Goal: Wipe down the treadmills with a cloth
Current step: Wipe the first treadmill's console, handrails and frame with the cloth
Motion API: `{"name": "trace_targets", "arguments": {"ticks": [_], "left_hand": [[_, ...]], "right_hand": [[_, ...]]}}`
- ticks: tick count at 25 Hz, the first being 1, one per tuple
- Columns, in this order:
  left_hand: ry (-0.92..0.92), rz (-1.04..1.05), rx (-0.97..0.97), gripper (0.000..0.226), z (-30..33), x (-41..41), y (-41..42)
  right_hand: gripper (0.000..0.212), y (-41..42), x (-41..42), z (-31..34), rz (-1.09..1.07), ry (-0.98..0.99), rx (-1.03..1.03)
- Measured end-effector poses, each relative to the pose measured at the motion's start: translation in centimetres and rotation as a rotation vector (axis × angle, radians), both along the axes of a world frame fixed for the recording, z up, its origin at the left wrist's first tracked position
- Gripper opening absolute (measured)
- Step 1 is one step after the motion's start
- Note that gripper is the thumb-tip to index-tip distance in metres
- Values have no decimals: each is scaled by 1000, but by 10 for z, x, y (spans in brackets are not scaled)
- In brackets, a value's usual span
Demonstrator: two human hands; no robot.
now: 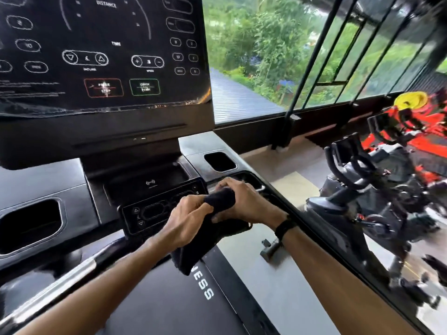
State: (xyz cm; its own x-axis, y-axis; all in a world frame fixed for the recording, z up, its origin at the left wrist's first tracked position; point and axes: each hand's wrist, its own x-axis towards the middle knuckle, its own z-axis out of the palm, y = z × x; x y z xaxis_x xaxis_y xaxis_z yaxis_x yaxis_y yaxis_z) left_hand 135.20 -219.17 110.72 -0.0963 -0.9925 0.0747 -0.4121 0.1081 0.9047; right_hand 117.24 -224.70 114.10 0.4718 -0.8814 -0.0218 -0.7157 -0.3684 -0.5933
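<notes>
Cloth [212, 228], black, frame centre, over small control panel [154, 209] below console [104, 56]. Left hand [186, 221] grips cloth, fingers curled round rolled top. Right hand [244, 204] fingers curled round cloth's right end, wristband [285, 227] on wrist. Belt [169, 298] lower centre. Bike [367, 189] at right.

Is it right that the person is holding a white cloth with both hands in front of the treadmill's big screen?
Not quite: the cloth is black, not white. The head view shows the left hand and the right hand both gripping it, in front of the treadmill's big screen.
</notes>
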Motion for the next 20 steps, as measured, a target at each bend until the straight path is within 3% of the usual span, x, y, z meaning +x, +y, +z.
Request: {"name": "trace_targets", "arguments": {"ticks": [5, 13, 18, 20], "left_hand": [[-247, -118, 19, 36, -23, -81, 7], [-311, -258, 159, 37, -62, -236, 24], [-337, -112, 210, 12, -81, -302, 35], [-295, 6, 261, 29, -91, -313, 33]], "right_hand": [[55, 13, -96, -15, -28, 88, -9], [44, 51, -253, -45, -161, 140, 51], [38, 61, -303, -58, -197, 112, 14], [38, 58, -308, -61, -218, 88, -19]]}}
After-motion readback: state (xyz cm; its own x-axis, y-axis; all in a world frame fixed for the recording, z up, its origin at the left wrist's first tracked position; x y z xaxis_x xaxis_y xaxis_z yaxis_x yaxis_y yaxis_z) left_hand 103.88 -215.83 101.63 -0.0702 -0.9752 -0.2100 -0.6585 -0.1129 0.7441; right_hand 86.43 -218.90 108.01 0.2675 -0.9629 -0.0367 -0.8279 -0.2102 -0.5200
